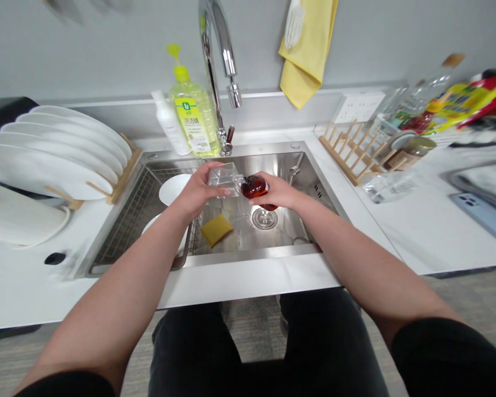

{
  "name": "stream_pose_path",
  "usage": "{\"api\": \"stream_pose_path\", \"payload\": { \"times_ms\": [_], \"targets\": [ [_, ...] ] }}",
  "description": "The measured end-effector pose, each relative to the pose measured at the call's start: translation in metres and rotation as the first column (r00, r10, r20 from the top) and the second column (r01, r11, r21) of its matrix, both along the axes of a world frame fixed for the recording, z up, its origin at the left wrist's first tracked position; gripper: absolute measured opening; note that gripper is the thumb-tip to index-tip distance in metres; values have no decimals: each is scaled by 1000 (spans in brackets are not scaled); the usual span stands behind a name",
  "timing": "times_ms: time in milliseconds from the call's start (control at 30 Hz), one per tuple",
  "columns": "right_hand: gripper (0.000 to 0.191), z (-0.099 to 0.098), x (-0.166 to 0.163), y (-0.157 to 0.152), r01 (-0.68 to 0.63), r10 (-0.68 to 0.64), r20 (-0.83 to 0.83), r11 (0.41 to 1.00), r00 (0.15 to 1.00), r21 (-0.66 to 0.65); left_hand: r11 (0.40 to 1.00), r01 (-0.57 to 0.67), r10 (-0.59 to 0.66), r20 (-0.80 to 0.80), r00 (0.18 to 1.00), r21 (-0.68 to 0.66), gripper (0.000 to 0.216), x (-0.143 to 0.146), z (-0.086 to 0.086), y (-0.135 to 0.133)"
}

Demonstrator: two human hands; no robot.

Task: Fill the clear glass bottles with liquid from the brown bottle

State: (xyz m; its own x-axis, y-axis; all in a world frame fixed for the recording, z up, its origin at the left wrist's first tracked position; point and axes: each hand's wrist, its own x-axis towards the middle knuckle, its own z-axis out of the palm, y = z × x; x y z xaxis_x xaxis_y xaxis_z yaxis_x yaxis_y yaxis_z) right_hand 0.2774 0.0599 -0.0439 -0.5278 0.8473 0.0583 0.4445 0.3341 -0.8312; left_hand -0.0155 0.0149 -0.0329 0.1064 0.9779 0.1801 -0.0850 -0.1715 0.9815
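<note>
Over the sink, my left hand (199, 190) is wrapped round a clear square-sided glass (224, 177), tipped on its side with its mouth to the right. My right hand (278, 191) grips a bottle of dark red liquid (254, 187), tilted so its neck meets the glass's mouth. Whether liquid runs between them cannot be made out. Beneath them a yellow sponge (216, 230) lies on the sink floor, left of the drain (265, 218). White dishes (174, 189) rest in the wire rack (126, 220) on the sink's left side, partly hidden by my left arm.
The faucet (215, 66) rises behind the sink, beside a green dish soap bottle (193, 110) and a white bottle (169, 124). White plates (62, 149) stand in a rack at left. A wooden rack (355, 154), several bottles and a phone (483, 218) occupy the right counter.
</note>
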Motion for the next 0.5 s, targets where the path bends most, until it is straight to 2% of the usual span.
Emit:
{"api": "stream_pose_path", "payload": {
  "times_ms": [500],
  "targets": [
    [72,1,0,0,10,-10,22,1000,1000,-11,1000,-15,15,14,1000,12,83,0,0,1]
  ]
}}
